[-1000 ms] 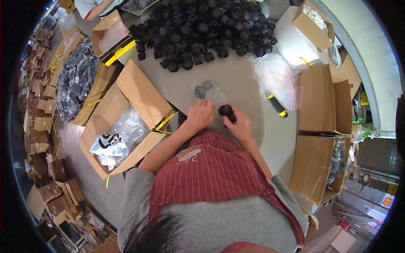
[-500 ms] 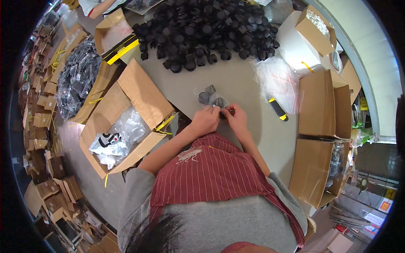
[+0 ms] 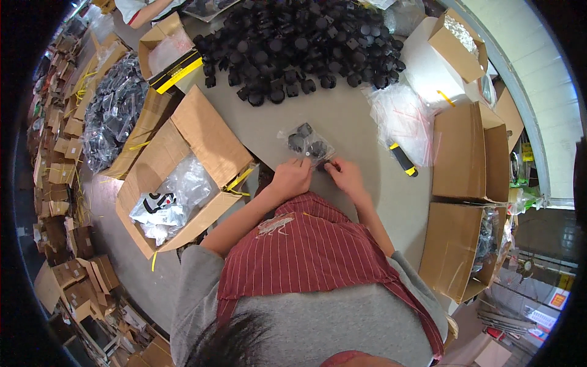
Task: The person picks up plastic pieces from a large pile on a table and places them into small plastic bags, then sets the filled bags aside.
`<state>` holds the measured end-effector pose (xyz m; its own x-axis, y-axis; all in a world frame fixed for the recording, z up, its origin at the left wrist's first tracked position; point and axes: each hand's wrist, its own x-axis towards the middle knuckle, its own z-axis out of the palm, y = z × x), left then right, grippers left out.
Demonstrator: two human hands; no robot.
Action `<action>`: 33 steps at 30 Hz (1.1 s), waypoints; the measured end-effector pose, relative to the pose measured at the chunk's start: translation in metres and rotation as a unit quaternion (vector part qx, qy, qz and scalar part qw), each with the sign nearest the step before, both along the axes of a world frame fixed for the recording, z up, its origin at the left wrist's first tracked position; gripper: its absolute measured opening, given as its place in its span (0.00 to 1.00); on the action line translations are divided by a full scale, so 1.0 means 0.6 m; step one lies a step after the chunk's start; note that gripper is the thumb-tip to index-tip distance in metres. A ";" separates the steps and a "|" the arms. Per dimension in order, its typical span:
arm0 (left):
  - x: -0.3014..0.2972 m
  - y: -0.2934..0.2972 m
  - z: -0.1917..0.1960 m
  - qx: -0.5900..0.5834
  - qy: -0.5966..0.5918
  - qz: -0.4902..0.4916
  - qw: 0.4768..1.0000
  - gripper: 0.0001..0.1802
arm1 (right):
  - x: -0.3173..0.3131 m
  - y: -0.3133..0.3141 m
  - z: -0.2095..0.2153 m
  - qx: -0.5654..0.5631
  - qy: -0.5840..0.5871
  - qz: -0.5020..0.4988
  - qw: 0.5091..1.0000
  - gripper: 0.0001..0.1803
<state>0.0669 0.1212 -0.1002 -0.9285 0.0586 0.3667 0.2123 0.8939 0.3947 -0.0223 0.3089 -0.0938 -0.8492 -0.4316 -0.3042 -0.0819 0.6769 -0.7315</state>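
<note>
A small clear plastic bag (image 3: 304,142) with a few black round parts inside lies on the grey table (image 3: 342,116) just beyond my hands. My left hand (image 3: 292,177) pinches the bag's near edge. My right hand (image 3: 344,175) grips the same edge from the right, its fingers closed on the plastic. The two hands sit close together, right in front of my red striped apron (image 3: 306,251).
A big heap of black round parts (image 3: 299,43) covers the far table. A stack of clear bags (image 3: 403,119) and a black-and-yellow knife (image 3: 403,160) lie to the right. An open cardboard box (image 3: 177,177) holds filled bags at left; closed boxes (image 3: 468,153) stand at right.
My right hand held a black part a second ago; that part is now out of sight. Both hands have come together on the bag's near edge.
</note>
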 end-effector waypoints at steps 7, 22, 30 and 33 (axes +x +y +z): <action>0.006 0.001 0.015 0.015 -0.020 -0.032 0.999 0.08 | 0.015 -0.025 -0.010 -0.348 -0.329 -0.154 0.864 0.07; 0.010 -0.003 0.011 0.078 -0.001 -0.062 0.995 0.08 | -0.027 -0.034 -0.036 -0.077 -0.192 0.096 0.974 0.11; 0.012 -0.018 0.039 0.174 -0.017 -0.061 0.983 0.09 | 0.011 -0.075 -0.014 0.077 0.166 0.164 0.969 0.11; 0.015 -0.041 0.046 0.199 -0.046 0.012 0.979 0.08 | 0.018 -0.073 0.035 0.091 0.143 0.153 0.974 0.10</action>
